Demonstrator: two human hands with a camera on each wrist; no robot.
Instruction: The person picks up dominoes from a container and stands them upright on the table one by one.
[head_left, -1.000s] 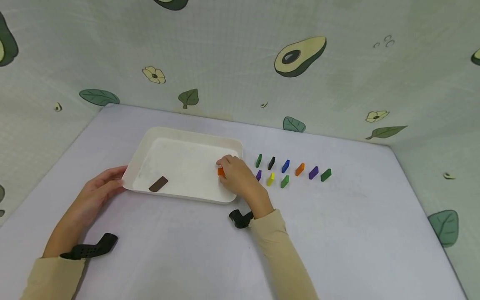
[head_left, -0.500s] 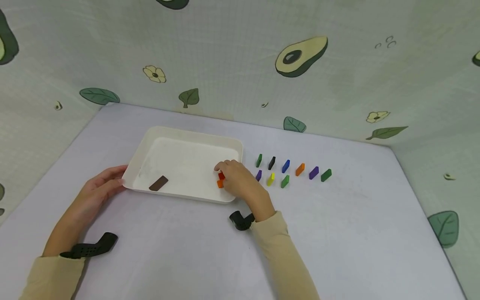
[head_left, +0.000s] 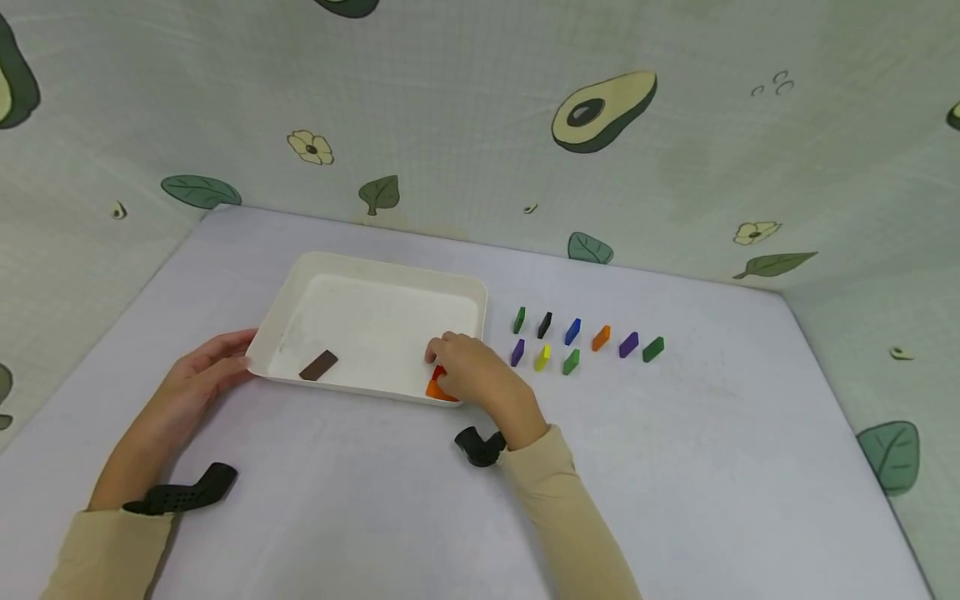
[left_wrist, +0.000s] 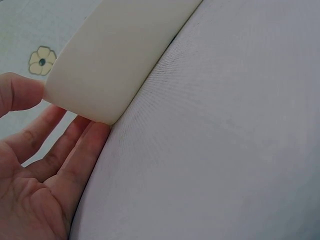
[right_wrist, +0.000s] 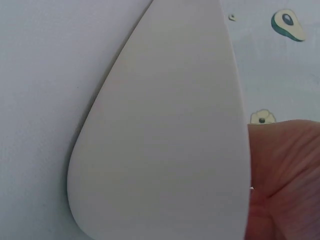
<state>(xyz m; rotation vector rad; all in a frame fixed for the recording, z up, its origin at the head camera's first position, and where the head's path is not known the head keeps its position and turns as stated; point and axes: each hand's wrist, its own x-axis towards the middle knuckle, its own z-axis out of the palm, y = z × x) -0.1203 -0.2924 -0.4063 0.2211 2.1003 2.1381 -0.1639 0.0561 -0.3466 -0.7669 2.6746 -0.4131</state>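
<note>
My left hand [head_left: 197,377] holds the white tray [head_left: 352,267] at its near left corner. In the left wrist view, the thumb [left_wrist: 22,93] is on the rim, with the fingers [left_wrist: 82,160] against the end wall. Inside the tray's near right corner, my right hand [head_left: 476,372] has its fingers curled over a red domino [head_left: 438,372] and an orange domino [head_left: 437,389], both partly covered. The tray wall [right_wrist: 165,125] hides those fingertips in the right wrist view. A brown domino [head_left: 318,365] lies flat near the tray's front wall.
Right of the tray, coloured dominoes stand on edge in two rows, among them black [head_left: 544,325], blue [head_left: 573,332], orange [head_left: 601,337], yellow [head_left: 542,357] and dark green [head_left: 653,349]. A patterned cloth [head_left: 465,125] rises behind the white table [head_left: 337,500].
My right hand has moved toward me along the tray's right side, and the red and orange dominoes have come to the near corner with it. The left hand stays put on the tray.
</note>
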